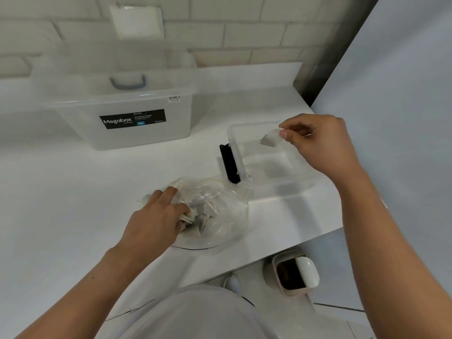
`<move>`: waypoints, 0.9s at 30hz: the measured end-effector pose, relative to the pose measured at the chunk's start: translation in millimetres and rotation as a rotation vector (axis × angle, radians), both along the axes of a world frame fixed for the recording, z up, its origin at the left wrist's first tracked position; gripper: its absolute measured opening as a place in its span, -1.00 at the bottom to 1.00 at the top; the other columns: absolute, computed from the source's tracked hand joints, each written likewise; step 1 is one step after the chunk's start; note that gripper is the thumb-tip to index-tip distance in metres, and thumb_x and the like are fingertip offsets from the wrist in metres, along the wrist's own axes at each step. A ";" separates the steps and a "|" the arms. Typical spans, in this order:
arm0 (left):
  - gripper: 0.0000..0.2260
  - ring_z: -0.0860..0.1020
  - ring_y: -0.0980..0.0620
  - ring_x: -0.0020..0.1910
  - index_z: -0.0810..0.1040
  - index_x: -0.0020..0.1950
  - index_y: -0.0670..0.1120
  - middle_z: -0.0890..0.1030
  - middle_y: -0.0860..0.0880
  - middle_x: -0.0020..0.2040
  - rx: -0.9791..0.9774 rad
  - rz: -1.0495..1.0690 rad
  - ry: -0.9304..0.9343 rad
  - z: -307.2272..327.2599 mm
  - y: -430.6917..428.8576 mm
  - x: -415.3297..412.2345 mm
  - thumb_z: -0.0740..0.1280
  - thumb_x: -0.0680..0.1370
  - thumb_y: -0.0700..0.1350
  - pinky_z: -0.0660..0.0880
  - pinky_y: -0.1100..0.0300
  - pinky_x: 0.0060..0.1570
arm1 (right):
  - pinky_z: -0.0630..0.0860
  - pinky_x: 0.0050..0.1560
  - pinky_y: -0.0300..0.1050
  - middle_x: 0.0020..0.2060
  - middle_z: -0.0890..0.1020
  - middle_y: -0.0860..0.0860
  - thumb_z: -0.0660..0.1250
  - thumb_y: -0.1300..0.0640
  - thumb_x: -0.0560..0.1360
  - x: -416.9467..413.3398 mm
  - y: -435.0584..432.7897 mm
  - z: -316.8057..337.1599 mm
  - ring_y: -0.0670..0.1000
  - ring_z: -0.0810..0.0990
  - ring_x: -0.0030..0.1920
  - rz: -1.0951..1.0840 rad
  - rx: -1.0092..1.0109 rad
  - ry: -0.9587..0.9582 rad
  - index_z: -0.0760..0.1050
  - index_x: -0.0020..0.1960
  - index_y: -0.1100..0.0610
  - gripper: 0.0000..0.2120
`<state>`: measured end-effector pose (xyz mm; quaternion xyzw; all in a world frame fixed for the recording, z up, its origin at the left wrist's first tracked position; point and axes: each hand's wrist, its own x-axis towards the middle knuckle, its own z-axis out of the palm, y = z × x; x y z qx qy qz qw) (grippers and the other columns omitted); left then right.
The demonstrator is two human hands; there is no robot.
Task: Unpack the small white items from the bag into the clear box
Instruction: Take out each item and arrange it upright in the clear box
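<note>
**White counter (73,179) below a pale brick wall**

A small white square item (271,139) is pinched between the thumb and fingertips of the right hand (322,140). It is held above the open small clear plastic box (276,187) and clear of its floor. The left hand (156,216) is curled into the mouth of the crinkled transparent plastic bag (220,216), just beside the box, where a few flat white items (195,220) are gripped. Their number cannot be told through the film. A large clear Megabox storage tub (122,133) is set further back.
</note>
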<state>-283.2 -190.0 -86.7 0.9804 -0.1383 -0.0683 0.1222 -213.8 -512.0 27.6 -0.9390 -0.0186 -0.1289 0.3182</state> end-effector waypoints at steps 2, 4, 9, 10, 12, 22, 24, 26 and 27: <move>-0.83 0.46 -0.01 0.19 0.68 0.04 0.17 0.45 0.05 0.28 0.016 0.019 0.006 -1.2 -3.1 1.1 0.46 0.50 -0.07 0.59 0.03 -0.37 | 0.44 -0.07 -0.52 -0.08 0.72 -0.12 0.46 0.12 0.56 25.9 -10.7 -9.1 -0.21 0.64 -0.17 0.012 -0.091 0.050 0.72 0.06 0.04 -0.89; -0.88 0.45 0.02 0.17 0.69 0.00 0.20 0.46 0.09 0.27 -0.002 0.047 -0.004 -0.9 -4.9 2.4 0.45 0.52 -0.03 0.59 0.05 -0.36 | 0.53 0.04 -0.32 -0.03 0.73 -0.06 0.44 0.14 0.56 49.8 -15.9 -24.3 -0.11 0.63 -0.10 0.061 -0.183 0.116 0.72 0.07 0.05 -0.88; -0.85 0.36 0.14 0.25 0.64 0.06 0.32 0.34 0.23 0.33 -0.005 0.110 0.025 2.2 -7.3 0.9 0.33 0.59 0.07 0.60 0.11 -0.17 | 0.59 0.12 -0.05 0.06 0.72 0.01 0.38 0.21 0.59 86.4 -12.0 -64.2 0.05 0.64 0.08 0.218 -0.367 0.304 0.72 0.10 0.08 -0.84; -0.85 0.35 0.15 0.26 0.63 0.07 0.32 0.33 0.24 0.34 -0.008 0.122 0.032 4.1 -8.2 0.1 0.31 0.60 0.08 0.59 0.12 -0.15 | 0.60 0.13 -0.04 0.08 0.72 0.03 0.38 0.24 0.59 91.0 -10.3 -70.4 0.06 0.66 0.06 0.245 -0.392 0.315 0.72 0.11 0.10 -0.83; -0.85 0.35 0.15 0.28 0.63 0.08 0.32 0.33 0.25 0.36 -0.027 0.143 0.039 8.3 -10.1 -2.1 0.31 0.60 0.09 0.58 0.13 -0.12 | 0.61 0.14 -0.05 0.10 0.71 0.05 0.37 0.27 0.59 98.5 -7.1 -79.5 0.07 0.68 0.04 0.273 -0.412 0.333 0.71 0.11 0.12 -0.81; -0.85 0.39 0.06 0.28 0.66 0.01 0.32 0.38 0.18 0.39 -0.175 0.178 0.049 15.4 -11.0 -9.3 0.43 0.55 0.04 0.57 0.06 -0.04 | 0.64 0.04 0.00 0.03 0.68 0.09 0.41 0.24 0.54 112.3 -0.6 -96.6 0.12 0.65 -0.02 0.250 -0.529 0.363 0.70 0.06 0.06 -0.84; -0.85 0.38 0.06 0.30 0.66 0.02 0.33 0.38 0.18 0.39 -0.175 0.184 0.044 15.2 -11.0 -10.4 0.43 0.55 0.04 0.57 0.06 -0.04 | 0.62 0.01 0.01 0.03 0.65 0.12 0.42 0.21 0.55 110.9 3.6 -96.9 0.18 0.63 -0.03 0.233 -0.585 0.353 0.68 0.06 0.08 -0.87; -0.84 0.38 0.04 0.31 0.67 0.02 0.32 0.38 0.15 0.40 -0.187 0.191 0.031 15.1 -11.0 -11.3 0.45 0.54 0.02 0.57 0.05 -0.03 | 0.57 -0.08 -0.02 -0.02 0.62 0.15 0.40 0.17 0.57 107.8 7.6 -95.2 0.22 0.62 -0.07 0.218 -0.680 0.325 0.65 0.05 0.13 -0.91; -0.83 0.39 0.03 0.31 0.67 0.01 0.31 0.39 0.13 0.40 -0.198 0.190 0.024 14.7 -10.9 -11.6 0.46 0.53 0.01 0.56 0.06 -0.01 | 0.54 -0.12 -0.04 -0.04 0.62 0.15 0.38 0.15 0.59 106.4 9.1 -94.3 0.22 0.62 -0.09 0.212 -0.735 0.306 0.64 0.04 0.15 -0.90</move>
